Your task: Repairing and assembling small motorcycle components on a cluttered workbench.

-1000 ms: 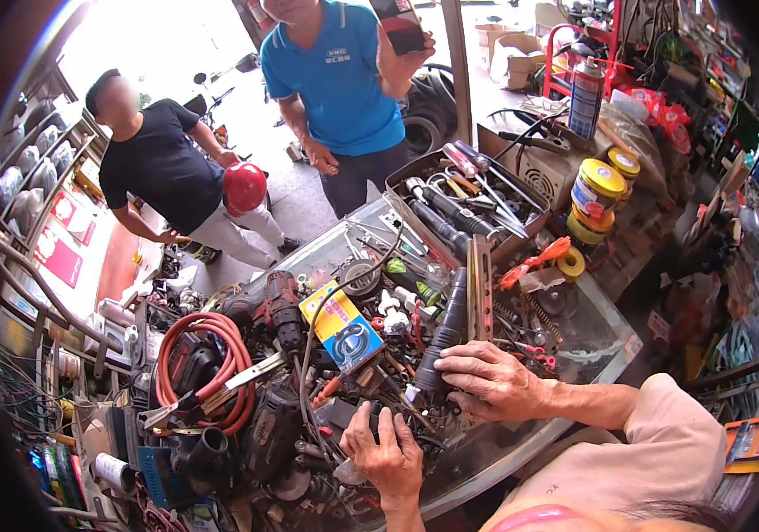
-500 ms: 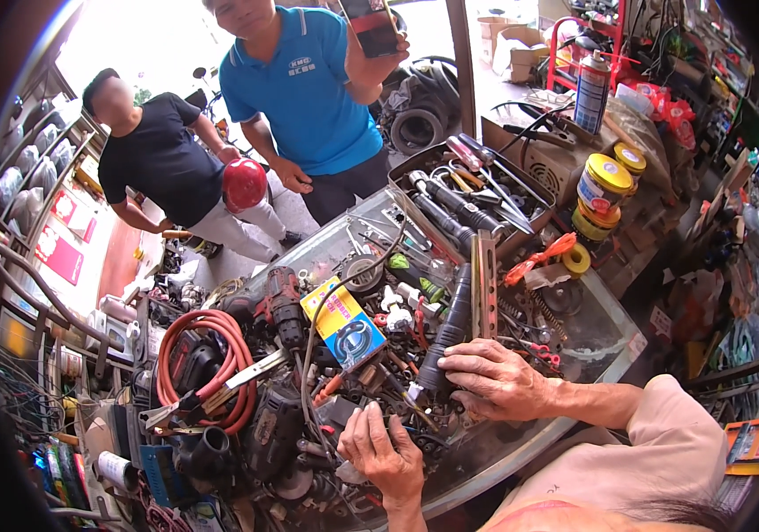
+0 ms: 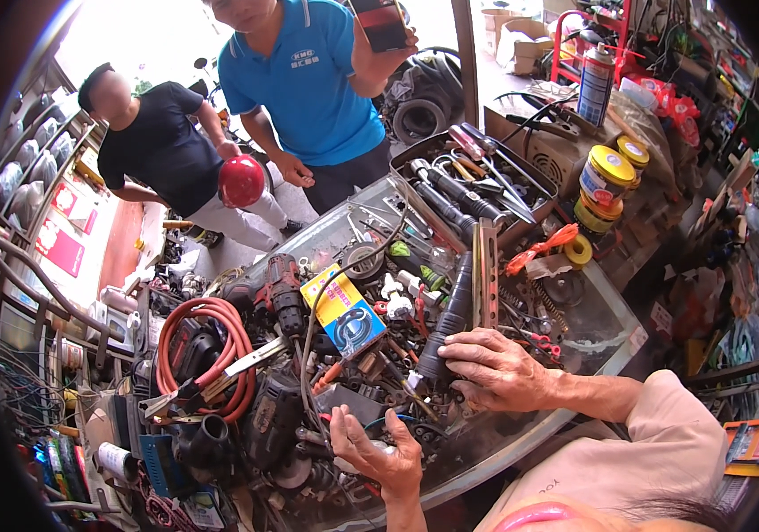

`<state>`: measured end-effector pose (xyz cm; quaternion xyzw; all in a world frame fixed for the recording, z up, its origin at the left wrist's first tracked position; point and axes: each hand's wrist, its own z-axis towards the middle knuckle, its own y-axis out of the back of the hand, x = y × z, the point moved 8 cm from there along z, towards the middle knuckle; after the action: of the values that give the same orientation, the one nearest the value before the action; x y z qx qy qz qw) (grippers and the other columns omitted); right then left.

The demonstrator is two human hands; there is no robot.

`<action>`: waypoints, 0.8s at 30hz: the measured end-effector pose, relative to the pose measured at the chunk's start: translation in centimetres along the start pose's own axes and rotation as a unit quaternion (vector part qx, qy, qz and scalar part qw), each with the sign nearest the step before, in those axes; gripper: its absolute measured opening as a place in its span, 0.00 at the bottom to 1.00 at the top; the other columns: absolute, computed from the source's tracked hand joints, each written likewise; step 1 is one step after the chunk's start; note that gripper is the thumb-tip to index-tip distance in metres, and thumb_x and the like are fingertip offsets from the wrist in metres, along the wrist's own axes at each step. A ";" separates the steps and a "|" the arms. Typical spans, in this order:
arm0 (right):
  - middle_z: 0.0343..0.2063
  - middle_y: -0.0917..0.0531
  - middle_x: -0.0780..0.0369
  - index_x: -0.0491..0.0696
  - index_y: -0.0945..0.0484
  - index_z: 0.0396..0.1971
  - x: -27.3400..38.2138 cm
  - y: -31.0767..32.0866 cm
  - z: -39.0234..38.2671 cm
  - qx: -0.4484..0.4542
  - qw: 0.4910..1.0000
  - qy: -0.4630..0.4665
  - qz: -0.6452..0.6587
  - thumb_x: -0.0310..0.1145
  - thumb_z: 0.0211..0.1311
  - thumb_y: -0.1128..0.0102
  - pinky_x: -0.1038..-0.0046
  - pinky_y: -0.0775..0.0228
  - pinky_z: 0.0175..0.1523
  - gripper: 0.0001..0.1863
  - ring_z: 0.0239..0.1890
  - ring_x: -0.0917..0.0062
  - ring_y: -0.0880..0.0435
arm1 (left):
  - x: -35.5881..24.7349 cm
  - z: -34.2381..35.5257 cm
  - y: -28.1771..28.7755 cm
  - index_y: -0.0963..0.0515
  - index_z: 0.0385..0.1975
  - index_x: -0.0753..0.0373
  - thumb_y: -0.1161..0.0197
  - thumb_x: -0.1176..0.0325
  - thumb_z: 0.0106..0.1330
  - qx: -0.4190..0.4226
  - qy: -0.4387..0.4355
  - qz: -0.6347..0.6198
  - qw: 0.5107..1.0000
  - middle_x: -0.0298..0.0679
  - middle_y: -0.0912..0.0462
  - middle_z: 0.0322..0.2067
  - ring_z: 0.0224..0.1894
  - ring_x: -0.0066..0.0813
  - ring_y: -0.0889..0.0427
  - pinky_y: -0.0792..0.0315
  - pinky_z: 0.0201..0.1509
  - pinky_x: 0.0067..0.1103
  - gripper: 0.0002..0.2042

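Below, a cluttered, glass-topped bench [image 3: 594, 335]. Along its far edge, a toolbox [image 3: 530, 228]. Toward its left end, a red coil [image 3: 166, 355]. Slanting from middle toward near edge, a black tube [image 3: 453, 315]. Farther left, a drill [image 3: 286, 293]. At the tube's near end, right grip [image 3: 508, 372], curled against it; cannot tell whether pinching. By the near edge, left grip [image 3: 384, 457], raised and spread. Between drill and tube, a box [image 3: 342, 310].
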<state>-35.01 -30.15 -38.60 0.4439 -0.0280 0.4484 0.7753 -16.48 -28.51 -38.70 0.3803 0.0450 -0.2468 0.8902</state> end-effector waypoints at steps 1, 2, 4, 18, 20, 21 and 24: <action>0.52 0.24 0.55 0.41 0.22 0.39 0.0 0.0 0.0 -0.001 1.000 -0.001 0.000 0.25 0.46 0.33 0.58 0.32 0.60 0.16 0.57 0.61 0.26 | 0.2 0.0 -0.1 0.42 0.63 0.68 0.35 0.75 0.60 -0.005 0.016 -0.018 1.000 0.54 0.35 0.57 0.55 0.51 0.28 0.33 0.57 0.38 0.32; 0.52 0.24 0.55 0.41 0.22 0.38 0.0 -0.1 0.0 -0.002 1.000 -0.001 -0.001 0.25 0.46 0.33 0.58 0.32 0.60 0.16 0.57 0.61 0.26 | 0.5 0.1 -0.1 0.42 0.64 0.68 0.35 0.75 0.61 -0.010 0.033 -0.035 0.999 0.54 0.35 0.57 0.55 0.51 0.28 0.33 0.57 0.38 0.32; 0.52 0.24 0.55 0.41 0.22 0.38 -0.1 -0.1 -0.1 -0.004 1.000 -0.003 -0.002 0.26 0.46 0.33 0.58 0.32 0.60 0.16 0.57 0.61 0.26 | 0.5 0.2 -0.1 0.43 0.64 0.68 0.36 0.74 0.61 -0.004 0.035 -0.026 0.999 0.54 0.35 0.57 0.55 0.50 0.28 0.33 0.58 0.38 0.32; 0.52 0.23 0.55 0.40 0.21 0.38 -0.1 -0.2 -0.3 -0.008 1.000 -0.003 0.005 0.26 0.48 0.34 0.58 0.32 0.59 0.15 0.57 0.60 0.26 | 0.5 0.0 -0.7 0.41 0.64 0.69 0.35 0.76 0.60 0.029 0.034 -0.033 0.998 0.54 0.37 0.58 0.54 0.45 0.27 0.29 0.53 0.31 0.32; 0.52 0.23 0.55 0.40 0.21 0.38 -0.1 -0.2 -0.2 -0.010 1.000 -0.001 0.007 0.26 0.48 0.34 0.57 0.32 0.59 0.14 0.57 0.60 0.26 | 0.6 -0.2 -0.8 0.41 0.64 0.69 0.36 0.77 0.60 0.025 0.034 -0.042 0.998 0.54 0.37 0.58 0.54 0.44 0.27 0.28 0.52 0.30 0.31; 0.51 0.23 0.55 0.40 0.21 0.38 0.0 -0.1 -0.2 -0.011 1.000 -0.001 0.008 0.26 0.48 0.34 0.57 0.32 0.59 0.14 0.57 0.60 0.26 | 0.6 -0.2 -0.8 0.41 0.64 0.69 0.36 0.77 0.60 0.024 0.031 -0.046 0.998 0.54 0.37 0.58 0.54 0.43 0.27 0.28 0.51 0.30 0.32; 0.52 0.23 0.55 0.40 0.21 0.38 0.1 -0.1 -0.1 -0.001 1.000 0.002 0.001 0.27 0.49 0.35 0.58 0.32 0.60 0.14 0.57 0.61 0.27 | 0.7 -0.1 -0.9 0.41 0.64 0.69 0.36 0.77 0.60 0.020 0.024 -0.051 0.998 0.54 0.37 0.58 0.53 0.43 0.26 0.28 0.50 0.29 0.32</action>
<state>-34.92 -29.99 -38.63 0.4424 -0.0275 0.4496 0.7754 -16.31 -29.22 -39.56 0.4012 0.0812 -0.2835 0.8672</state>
